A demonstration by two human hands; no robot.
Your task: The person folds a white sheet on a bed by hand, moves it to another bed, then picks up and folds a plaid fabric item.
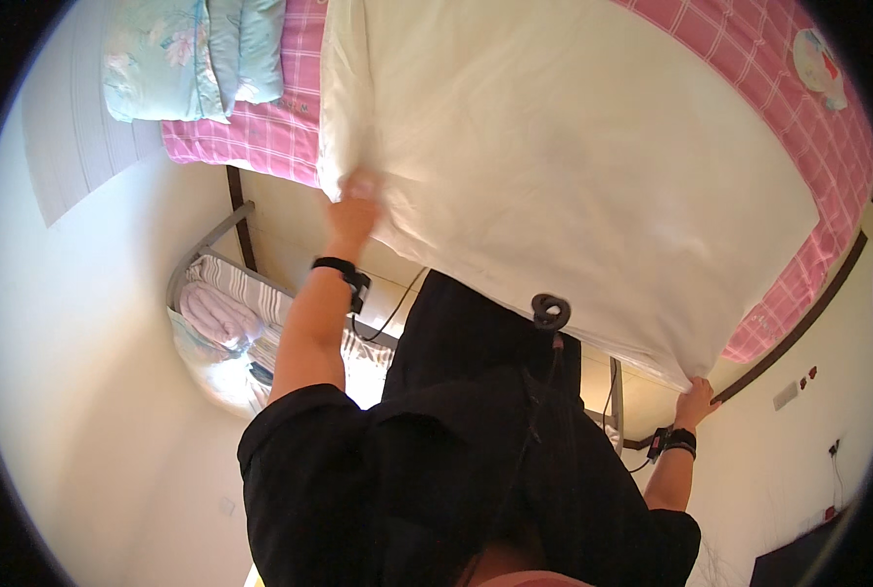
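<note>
A large white sheet (574, 176) lies spread over a bed with a pink checked cover (251, 147), its near edge close to my body. My left hand (356, 210) is at the sheet's near left corner, closed on the cloth, its fingers slightly blurred by motion. Creases run across the sheet from there. At the near right corner, my right hand (694, 399) pinches the fabric, which is drawn into a point at the fingers. Both arms are stretched wide apart.
Folded light-green floral bedding (167, 59) sits on the pink cover at the far left. A printed patch (820, 67) shows at the far right. Behind me is another bed with a rolled pinkish blanket (219, 313). A wall socket (787, 395) is at the right.
</note>
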